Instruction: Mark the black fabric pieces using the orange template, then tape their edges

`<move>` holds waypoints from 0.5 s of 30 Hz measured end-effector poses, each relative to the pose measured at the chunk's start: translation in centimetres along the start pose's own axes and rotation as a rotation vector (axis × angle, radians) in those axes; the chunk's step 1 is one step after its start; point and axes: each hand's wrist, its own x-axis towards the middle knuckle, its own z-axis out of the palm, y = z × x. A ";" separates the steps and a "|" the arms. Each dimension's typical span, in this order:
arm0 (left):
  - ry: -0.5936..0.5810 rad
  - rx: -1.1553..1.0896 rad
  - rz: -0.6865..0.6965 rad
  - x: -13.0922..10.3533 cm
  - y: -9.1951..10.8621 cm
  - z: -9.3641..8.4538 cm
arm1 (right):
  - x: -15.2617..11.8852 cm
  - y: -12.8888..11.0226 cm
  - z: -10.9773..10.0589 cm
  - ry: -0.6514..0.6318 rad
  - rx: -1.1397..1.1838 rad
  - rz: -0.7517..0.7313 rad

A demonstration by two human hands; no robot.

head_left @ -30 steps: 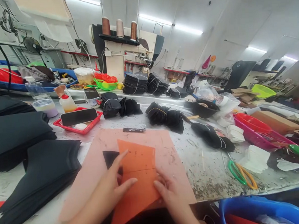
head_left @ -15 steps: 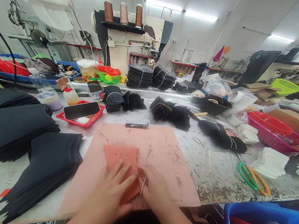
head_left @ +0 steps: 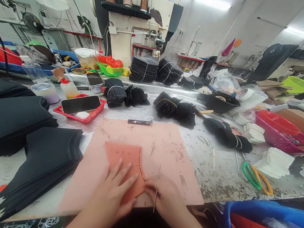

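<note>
An orange template sheet (head_left: 123,152) with narrow slots and small marks lies on the pink mat (head_left: 165,137). My left hand (head_left: 117,187) rests flat on the sheet with its fingers spread. At the sheet's lower right edge, my right hand (head_left: 163,193) is closed around a thin silver rod (head_left: 154,199), like a pen refill, which slants up past the knuckles. The fingertips of that hand are by the sheet's slotted edge; the rod's working tip cannot be made out. A dark, flat bar with printing (head_left: 140,122) lies at the mat's far edge.
Stacked black cut pieces (head_left: 53,143) lie at left, behind them a red basket (head_left: 91,114) with a phone. Tied black bundles (head_left: 174,107) sit beyond the mat. Scissors (head_left: 257,178) and a pink basket (head_left: 275,138) are at right; a blue tub (head_left: 269,208) stands below the table edge.
My right hand has moved slightly down and right along the sheet's edge, with the rod in it. My left hand stays on the sheet. The whole view has tilted a little downward.
</note>
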 end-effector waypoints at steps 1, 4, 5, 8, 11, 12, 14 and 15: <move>0.005 0.004 0.010 0.0 0.0 0.1 | 0.0 0.0 0.1 0.009 -0.002 -0.005; 0.008 0.003 0.004 -0.1 0.0 0.3 | 0.1 -0.1 0.1 0.029 0.003 -0.005; 0.002 -0.004 -0.005 -0.1 0.1 0.4 | 0.1 -0.2 0.1 0.024 0.009 0.000; 0.008 -0.022 -0.040 -0.2 0.2 0.7 | 0.2 -0.1 -0.5 0.006 0.058 0.046; 0.021 -0.045 -0.051 -0.2 0.3 0.8 | 0.1 0.2 -1.8 0.113 0.164 0.182; 0.022 -0.053 -0.057 -0.1 0.3 0.8 | 0.1 0.3 -2.4 0.162 0.206 0.224; 0.021 -0.069 -0.059 -0.1 0.3 0.8 | 0.3 0.4 -3.5 0.225 0.269 0.251; 0.025 -0.073 -0.058 -0.1 0.3 0.8 | 0.5 0.3 -3.9 0.231 0.278 0.241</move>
